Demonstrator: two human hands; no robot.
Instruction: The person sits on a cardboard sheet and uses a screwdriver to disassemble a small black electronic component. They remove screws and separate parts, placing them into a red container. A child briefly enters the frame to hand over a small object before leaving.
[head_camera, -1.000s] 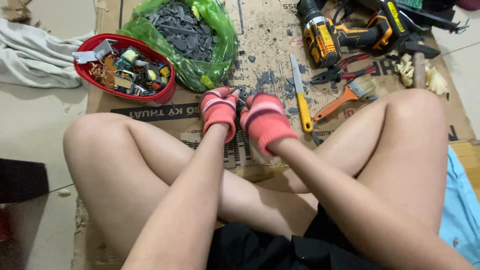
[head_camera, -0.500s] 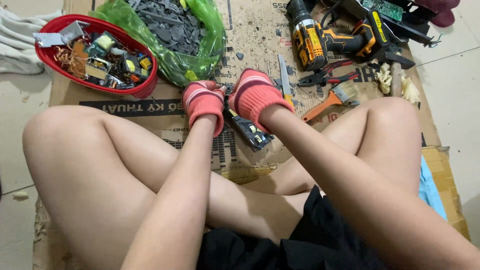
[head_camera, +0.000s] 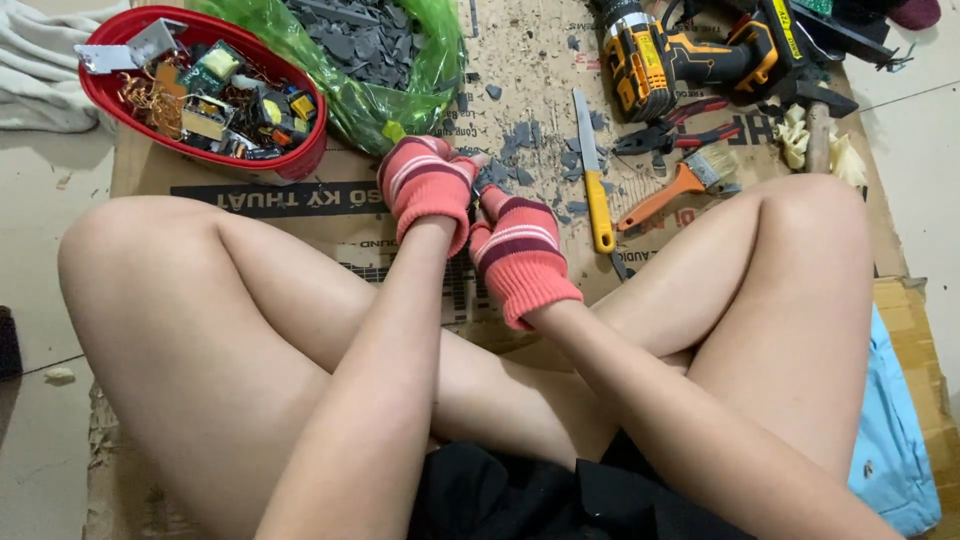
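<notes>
Looking down past my crossed legs, I see my left hand (head_camera: 428, 190) and my right hand (head_camera: 520, 255), both in coral knitted gloves with pale stripes, brought together over the flattened brown cardboard sheet (head_camera: 330, 215). They touch at the fingertips around something small and dark, which the gloves hide almost wholly. I cannot tell whether either hand is clamped on it or only pressing against it.

Judging by the dark grey plastic fragments (head_camera: 520, 135) scattered just beyond my fingers and heaped in the green plastic bag (head_camera: 420, 70), I take the piece for light, stiff, brittle casing with sharp broken edges. I would pinch it by its thicker rim, not its thin faces. The knit should keep it from slipping but dulls feel.

Left of the bag stands a red plastic basket (head_camera: 300, 160) holding circuit boards and copper wire. To my right, well apart from both hands, lie a yellow-handled utility knife (head_camera: 598, 200), an orange-handled paintbrush (head_camera: 672, 190), red-and-black pliers (head_camera: 680, 130) and a yellow-and-black cordless drill (head_camera: 660, 60).
</notes>
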